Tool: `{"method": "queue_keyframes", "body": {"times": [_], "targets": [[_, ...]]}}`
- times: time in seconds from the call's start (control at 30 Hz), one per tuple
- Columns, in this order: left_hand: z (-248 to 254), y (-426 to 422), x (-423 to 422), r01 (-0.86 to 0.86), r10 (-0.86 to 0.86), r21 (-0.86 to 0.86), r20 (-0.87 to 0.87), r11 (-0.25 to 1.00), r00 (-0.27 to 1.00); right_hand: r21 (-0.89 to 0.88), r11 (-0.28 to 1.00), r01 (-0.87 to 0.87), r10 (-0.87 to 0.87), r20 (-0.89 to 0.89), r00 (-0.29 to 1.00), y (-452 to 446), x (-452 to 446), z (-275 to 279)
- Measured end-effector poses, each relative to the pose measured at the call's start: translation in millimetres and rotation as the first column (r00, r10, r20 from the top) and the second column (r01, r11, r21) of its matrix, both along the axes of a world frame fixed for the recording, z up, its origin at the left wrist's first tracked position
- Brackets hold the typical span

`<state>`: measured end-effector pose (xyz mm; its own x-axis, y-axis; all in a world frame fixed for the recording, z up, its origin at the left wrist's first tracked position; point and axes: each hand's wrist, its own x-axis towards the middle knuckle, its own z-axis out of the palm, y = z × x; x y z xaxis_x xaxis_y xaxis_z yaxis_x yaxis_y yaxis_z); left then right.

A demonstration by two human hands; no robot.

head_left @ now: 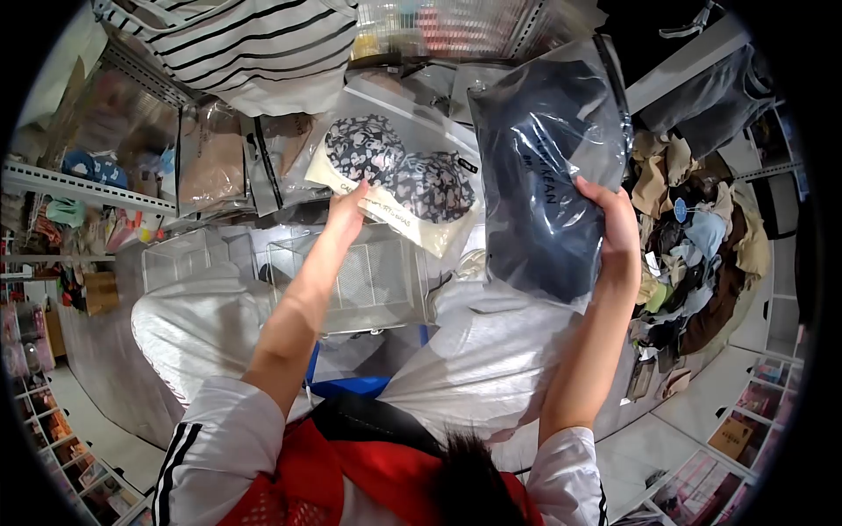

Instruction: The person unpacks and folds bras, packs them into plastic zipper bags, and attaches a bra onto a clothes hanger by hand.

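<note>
My left hand [349,210] grips the lower edge of a clear bag with a floral bra [430,186] inside, its thumb on the front. The bag tilts down to the right, and printed letters run along its pale lower part. To the right, my right hand [614,219] holds a clear plastic bag with dark navy fabric [539,175] by its right side. That bag stands nearly upright, with dark lettering on its front. The two bags are close beside each other.
Wire mesh baskets [351,285] lie below my hands, between my knees. More bagged items [212,158] sit on the shelf behind. A striped garment [254,53] hangs upper left. Piled clothes [697,237] lie at the right. Shelves with small boxes [759,399] stand lower right.
</note>
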<state>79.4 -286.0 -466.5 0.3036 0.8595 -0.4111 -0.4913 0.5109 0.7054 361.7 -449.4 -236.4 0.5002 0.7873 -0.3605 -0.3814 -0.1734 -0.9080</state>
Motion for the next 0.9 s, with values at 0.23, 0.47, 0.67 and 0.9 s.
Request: {"method": "queue_keyframes", "body": {"times": [0.23,0.47,0.67,0.9], "targets": [[32,-3,-52,0.31,-0.262,-0.256,0.205,0.916,0.943,-0.028,0.976,-0.215,0.196,-0.304,0.932,25,-48,-34],[-77,-44,-116,0.298,-0.293,-0.484,0.087,0.823,0.952,-0.548,0.611,-0.571,0.649,-0.066,0.758,27,-146,-219],[-47,-96,-130,0.453,-0.528,-0.283,-0.314,0.845,0.789,-0.83,0.061,-0.554,0.993,-0.006,0.117,15,-171,-226],[-52,-65,-116,0.109,0.369,0.448,-0.832,0.887,0.414,-0.328,0.93,-0.165,0.366,0.869,0.334,142,-122,-191]]}}
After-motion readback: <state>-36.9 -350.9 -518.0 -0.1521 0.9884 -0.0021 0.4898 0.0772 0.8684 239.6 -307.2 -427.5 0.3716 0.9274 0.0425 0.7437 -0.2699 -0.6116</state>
